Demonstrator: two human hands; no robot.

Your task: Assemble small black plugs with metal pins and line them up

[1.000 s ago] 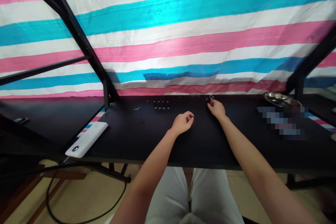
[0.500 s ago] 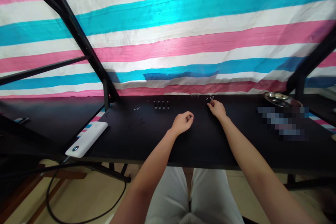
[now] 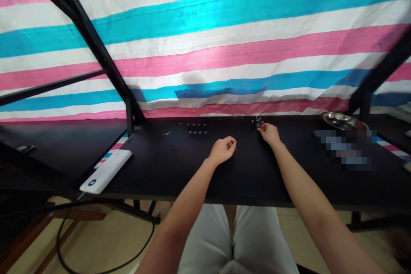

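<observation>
Black table; left hand, grip together; right hand at small dark pieces, grip unclear.

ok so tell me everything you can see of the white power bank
The power bank is a flat white slab with rounded corners, plastic by its look, with a small dark round button close to its near end. It lies flat and slanted at the left front corner of the black table, with its near end right at the edge. Nothing rests on it, and only the table touches it.
</observation>
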